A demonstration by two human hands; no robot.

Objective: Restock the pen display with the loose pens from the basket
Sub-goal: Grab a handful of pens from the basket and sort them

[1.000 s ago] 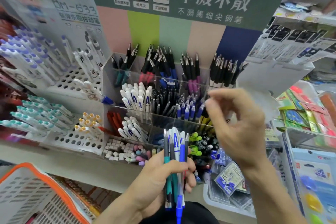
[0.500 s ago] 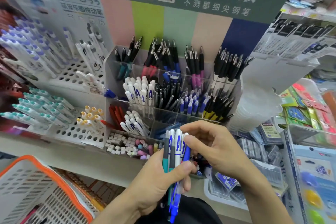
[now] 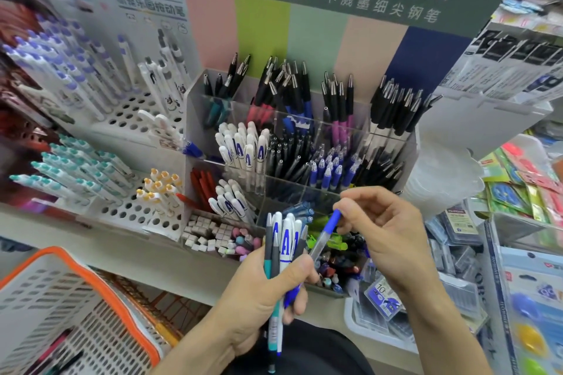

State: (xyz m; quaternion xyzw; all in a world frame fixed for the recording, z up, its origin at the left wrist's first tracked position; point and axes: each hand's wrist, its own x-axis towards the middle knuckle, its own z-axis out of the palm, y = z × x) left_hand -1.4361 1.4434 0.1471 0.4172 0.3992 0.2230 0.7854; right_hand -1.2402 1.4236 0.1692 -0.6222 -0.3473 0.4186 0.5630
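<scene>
My left hand [image 3: 262,292] grips a bundle of loose pens [image 3: 281,240], white ones with a blue letter, teal ones and a grey one, tips pointing up. My right hand [image 3: 384,231] pinches the blue cap end of a clear-barrelled blue pen [image 3: 326,234], whose lower end still lies among the bundle. Both hands hover in front of the clear acrylic pen display [image 3: 304,131], whose compartments hold black, blue, pink and white pens. The white basket with an orange rim [image 3: 79,292] sits at the lower left, with a few pens [image 3: 58,353] inside.
A white perforated rack [image 3: 128,119] with purple, teal and yellow-capped pens stands to the left. Small erasers [image 3: 210,236] fill a front tray. Packaged refills [image 3: 384,298] and blister cards [image 3: 530,298] lie to the right. Hanging packs [image 3: 511,67] sit at the upper right.
My right hand came down from the display's middle row to the bundle, took hold of the blue pen and is drawing it up and to the right. The left hand stayed put.
</scene>
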